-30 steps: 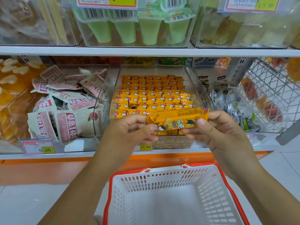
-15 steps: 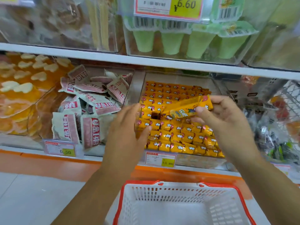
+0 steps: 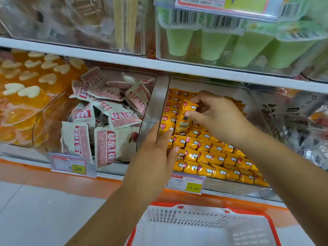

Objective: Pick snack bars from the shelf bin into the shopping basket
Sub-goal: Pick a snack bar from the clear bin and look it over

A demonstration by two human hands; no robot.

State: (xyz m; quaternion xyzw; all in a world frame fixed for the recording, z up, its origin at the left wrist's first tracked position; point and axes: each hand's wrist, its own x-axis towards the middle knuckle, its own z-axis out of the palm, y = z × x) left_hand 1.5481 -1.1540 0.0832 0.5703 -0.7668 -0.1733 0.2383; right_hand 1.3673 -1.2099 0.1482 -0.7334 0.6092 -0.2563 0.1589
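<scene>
Bar (image 3: pixel 184 119), long axis running 12 to 6, stands in the bin (image 3: pixel 159 103), pinched by the right hand (image 3: pixel 218 116) at its 3 o'clock; left hand (image 3: pixel 156 157), fingers straight, rests at 7; basket (image 3: pixel 195 219) at 6.

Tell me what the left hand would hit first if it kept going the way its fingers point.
Probably the packed yellow snack bars in the clear bin: the left hand's fingers point into it beside its left wall, below the bar the right hand pinches. Depth is unclear.
</scene>
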